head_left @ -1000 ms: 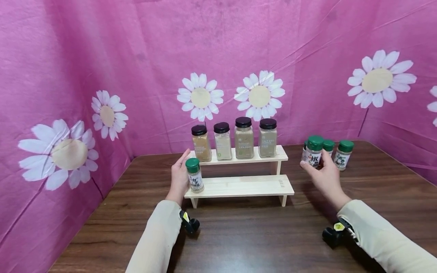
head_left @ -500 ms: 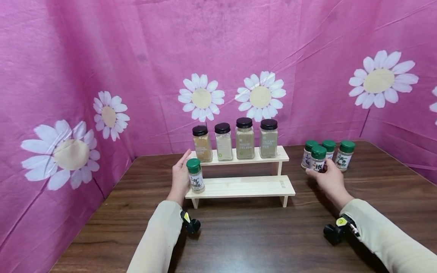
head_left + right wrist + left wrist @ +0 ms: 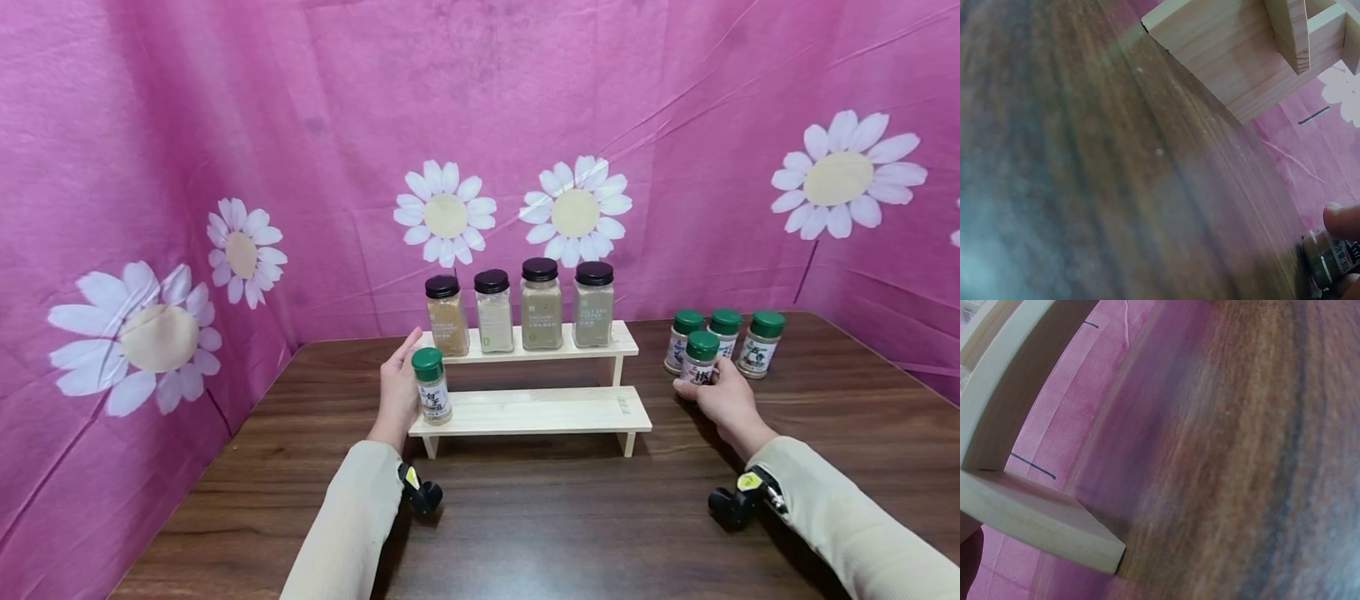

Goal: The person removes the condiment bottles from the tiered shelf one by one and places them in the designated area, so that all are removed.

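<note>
My right hand [image 3: 729,406] pinches a green-capped spice jar [image 3: 700,369] low at the table, on the right. In the right wrist view, thumb and fingertips lie on both sides of that jar [image 3: 1332,257]. My left hand [image 3: 396,392] is at the left end of the two-step wooden rack [image 3: 525,414], its visible fingers extended. Another green-capped spice jar [image 3: 433,398] stands upright on the lower step's left end, in front of that hand and hiding part of it. Whether the left hand touches this jar cannot be seen.
On the upper step stand several black-capped jars [image 3: 542,312]. Behind the right hand's jar are three more green-capped jars [image 3: 761,346] on the brown wooden table [image 3: 570,517]. A pink curtain [image 3: 337,167] with daisies hangs behind.
My right hand has lowered its spice jar toward the table, slightly right and nearer me, so the jars behind show more. My left hand has stayed beside the rack.
</note>
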Available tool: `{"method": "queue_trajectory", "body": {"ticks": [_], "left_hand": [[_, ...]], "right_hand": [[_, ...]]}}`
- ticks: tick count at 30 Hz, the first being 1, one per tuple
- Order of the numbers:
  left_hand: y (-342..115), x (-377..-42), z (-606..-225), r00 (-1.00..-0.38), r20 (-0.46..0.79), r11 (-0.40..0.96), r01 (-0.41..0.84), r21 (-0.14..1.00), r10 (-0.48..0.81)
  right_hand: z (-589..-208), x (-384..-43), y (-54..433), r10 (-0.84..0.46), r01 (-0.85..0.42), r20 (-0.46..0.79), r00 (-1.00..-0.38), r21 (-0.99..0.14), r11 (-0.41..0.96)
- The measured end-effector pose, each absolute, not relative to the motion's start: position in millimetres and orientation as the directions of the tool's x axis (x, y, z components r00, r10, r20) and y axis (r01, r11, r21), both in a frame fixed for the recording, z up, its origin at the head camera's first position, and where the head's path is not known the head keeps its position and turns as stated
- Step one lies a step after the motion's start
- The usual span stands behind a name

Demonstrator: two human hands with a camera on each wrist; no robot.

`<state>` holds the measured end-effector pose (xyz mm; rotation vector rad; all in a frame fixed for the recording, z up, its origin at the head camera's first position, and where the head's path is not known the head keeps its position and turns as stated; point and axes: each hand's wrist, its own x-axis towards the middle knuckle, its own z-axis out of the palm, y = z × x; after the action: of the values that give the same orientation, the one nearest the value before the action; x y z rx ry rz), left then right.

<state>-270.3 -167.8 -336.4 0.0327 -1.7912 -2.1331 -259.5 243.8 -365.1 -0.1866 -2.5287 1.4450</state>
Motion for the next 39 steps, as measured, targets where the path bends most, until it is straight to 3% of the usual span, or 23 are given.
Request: {"method": "queue_trajectory", "body": {"ticks": [27, 39], "left_hand": [[-166.4, -269.5, -336.7, -0.940, 0.198, -0.163, 0.250, 0.954, -0.278], [-166.2, -269.0, -335.1, -0.942, 0.187, -0.151, 0.235, 0.960, -0.278]], "right_hand": [[-361.0, -257.7, 244.1, 0.253, 0.046, 0.101, -0.962, -0.854, 0.518], [-342.4, -258.3, 251.8, 0.206, -0.027, 0.134, -0.969, -0.890, 0.455]]}}
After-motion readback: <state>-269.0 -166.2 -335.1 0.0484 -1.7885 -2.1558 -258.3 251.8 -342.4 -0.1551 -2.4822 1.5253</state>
